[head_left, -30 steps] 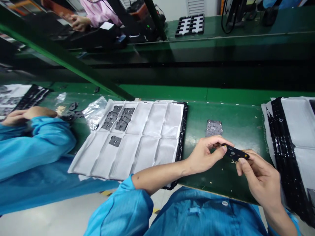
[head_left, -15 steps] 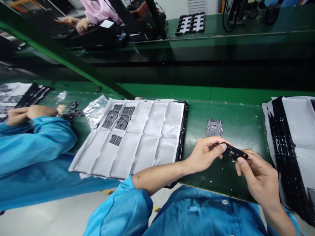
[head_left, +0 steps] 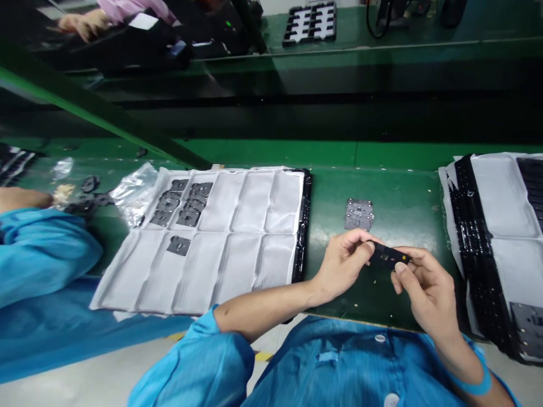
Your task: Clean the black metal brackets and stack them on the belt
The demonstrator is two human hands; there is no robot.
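Both my hands hold one small flat black part (head_left: 388, 256) above the green bench (head_left: 399, 198). My left hand (head_left: 341, 265) pinches its left end, fingers closed. My right hand (head_left: 424, 291) grips its right end with thumb and fingers closed. Just beyond the hands lies a small stack of grey flat parts (head_left: 359, 214). Left of my hands a black tray covered with white foam sheet (head_left: 237, 237) carries several grey parts (head_left: 182, 203) in its far left cells.
A second tray with white foam and black strips (head_left: 492, 237) sits at the right edge. A co-worker's blue sleeve (head_left: 38, 254) fills the left; clear plastic bags (head_left: 133, 189) lie beside it. A green beam (head_left: 106, 116) slants across. Another tray (head_left: 311, 22) rests on the far bench.
The view has shifted, so everything sits a little further left and lower. My hands keep the same hold on the black part. The co-worker's hands have slid out of view at the left.
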